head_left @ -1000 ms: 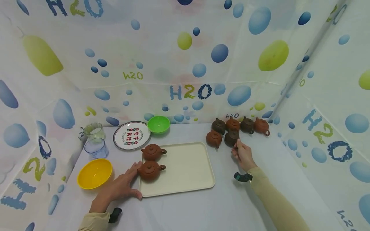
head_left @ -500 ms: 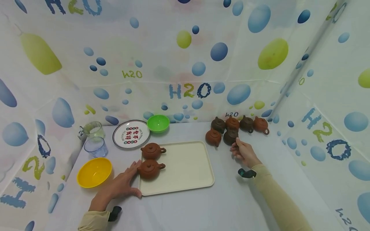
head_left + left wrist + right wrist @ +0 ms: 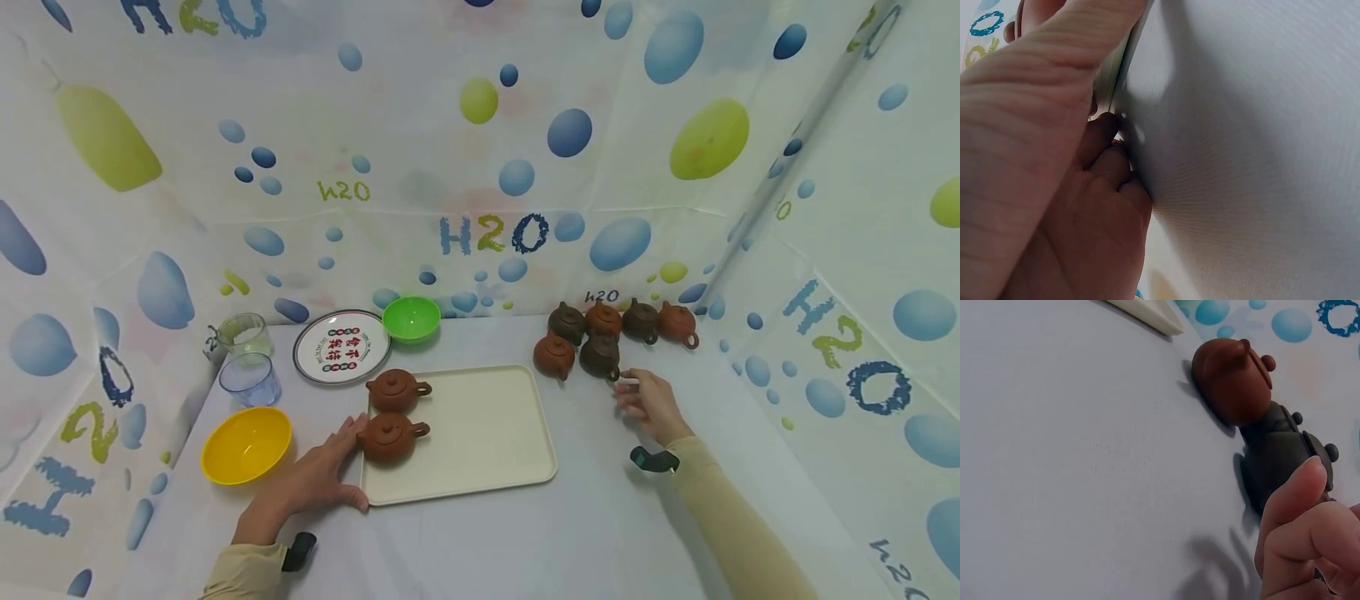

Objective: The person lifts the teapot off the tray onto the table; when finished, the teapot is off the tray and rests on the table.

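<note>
My right hand [image 3: 651,404] is at the handle of a dark brown teapot [image 3: 597,354], fingers loosely bent and thumb beside the handle, which shows uncovered. In the right wrist view its thumb and fingers overlap that teapot [image 3: 1275,465]. A reddish-brown teapot [image 3: 554,356] stands left of it, spout toward the front. My left hand [image 3: 318,475] lies spread at the left edge of a cream tray [image 3: 487,433], thumb by the near corner. Two reddish-brown teapots, a far one [image 3: 395,390] and a near one [image 3: 390,437], stand at that tray's left end, handles pointing right.
Behind the dark teapot is a row of several more teapots [image 3: 640,322]. A yellow bowl [image 3: 247,446], a blue glass [image 3: 251,382] and a clear mug [image 3: 245,335] stand at the left. A printed plate [image 3: 342,347] and green bowl [image 3: 411,321] sit behind the tray.
My right hand has let go of the dark teapot's handle and drawn back to the right, uncovering the handle. The left hand and the tray have stayed put.
</note>
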{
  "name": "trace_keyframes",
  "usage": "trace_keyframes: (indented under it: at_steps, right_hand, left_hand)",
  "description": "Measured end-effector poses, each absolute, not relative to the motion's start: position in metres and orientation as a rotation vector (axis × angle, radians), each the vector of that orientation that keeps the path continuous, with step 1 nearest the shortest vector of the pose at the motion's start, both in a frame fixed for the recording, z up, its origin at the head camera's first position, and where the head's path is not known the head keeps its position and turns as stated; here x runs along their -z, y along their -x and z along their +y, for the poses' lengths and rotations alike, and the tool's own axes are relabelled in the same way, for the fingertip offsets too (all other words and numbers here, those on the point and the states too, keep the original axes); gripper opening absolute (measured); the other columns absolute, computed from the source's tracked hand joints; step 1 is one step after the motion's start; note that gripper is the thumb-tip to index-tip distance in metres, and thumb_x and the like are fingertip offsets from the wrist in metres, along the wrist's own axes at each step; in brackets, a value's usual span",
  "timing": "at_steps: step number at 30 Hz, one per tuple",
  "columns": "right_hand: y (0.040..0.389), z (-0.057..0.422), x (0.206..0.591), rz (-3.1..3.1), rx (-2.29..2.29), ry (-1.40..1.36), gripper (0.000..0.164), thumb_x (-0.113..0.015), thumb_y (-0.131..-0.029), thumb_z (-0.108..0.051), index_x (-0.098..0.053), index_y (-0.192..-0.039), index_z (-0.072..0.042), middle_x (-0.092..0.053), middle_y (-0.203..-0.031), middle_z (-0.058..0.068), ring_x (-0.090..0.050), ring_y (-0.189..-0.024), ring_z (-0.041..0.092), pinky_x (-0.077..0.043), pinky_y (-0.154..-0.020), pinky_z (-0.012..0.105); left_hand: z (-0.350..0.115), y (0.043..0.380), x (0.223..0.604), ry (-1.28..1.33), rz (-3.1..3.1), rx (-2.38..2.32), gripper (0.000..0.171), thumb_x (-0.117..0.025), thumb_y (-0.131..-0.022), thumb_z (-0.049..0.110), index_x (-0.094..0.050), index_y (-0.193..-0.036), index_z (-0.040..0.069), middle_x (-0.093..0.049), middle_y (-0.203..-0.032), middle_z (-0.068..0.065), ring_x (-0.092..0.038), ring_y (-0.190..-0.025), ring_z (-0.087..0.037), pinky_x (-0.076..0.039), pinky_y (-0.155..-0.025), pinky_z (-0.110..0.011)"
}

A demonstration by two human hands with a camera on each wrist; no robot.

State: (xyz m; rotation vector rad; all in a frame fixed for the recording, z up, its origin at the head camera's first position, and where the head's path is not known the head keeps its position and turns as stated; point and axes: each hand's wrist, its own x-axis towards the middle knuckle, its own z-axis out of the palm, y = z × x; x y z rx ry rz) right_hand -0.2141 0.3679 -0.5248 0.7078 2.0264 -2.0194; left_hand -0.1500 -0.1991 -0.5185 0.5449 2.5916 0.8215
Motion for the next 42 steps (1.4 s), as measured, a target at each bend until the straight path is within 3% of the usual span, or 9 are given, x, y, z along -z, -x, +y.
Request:
trace_keyframes:
  at_steps: [4,19,42]
  right_hand:
    - [0.205,0.373,0.523,2.045,2.045,-0.701,0.051,-0.041,-0.115,-0.032,-0.04,-0.159,-0.006,-0.072,-0.098,-0.006,-0.065,-0.074,0.004,-0.054,-0.058,0.013]
    - [0.178,0.355,0.507,2.12,1.984,-0.62,0.042,-0.038,-0.115,-0.03,-0.045,-0.152,-0.01,-0.071,-0.099,-0.005,-0.062,-0.07,0.004,-0.043,-0.049,0.013]
    - [0.184,0.252,0.514,2.051,2.032,-0.296,0.038,-0.044,-0.11,-0.014,-0.053,-0.143,0.003,-0.069,-0.094,0.003,-0.058,-0.062,0.01,-0.032,-0.044,0.015]
  left_hand:
    - [-0.199,0.151,0.519,-0.543,2.594,-0.814,0.14,-0.097,-0.066,0.054,-0.02,-0.17,0.0,-0.019,-0.175,-0.031,-0.026,-0.156,-0.064,-0.03,-0.125,-0.075]
    - [-0.201,0.151,0.522,-0.537,2.599,-0.803,0.141,-0.096,-0.066,0.055,-0.019,-0.17,0.0,-0.019,-0.174,-0.033,-0.027,-0.154,-0.065,-0.031,-0.124,-0.075]
    - [-0.201,0.152,0.523,-0.52,2.585,-0.795,0.142,-0.096,-0.066,0.056,-0.017,-0.171,0.003,-0.017,-0.175,-0.033,-0.027,-0.154,-0.066,-0.03,-0.124,-0.074]
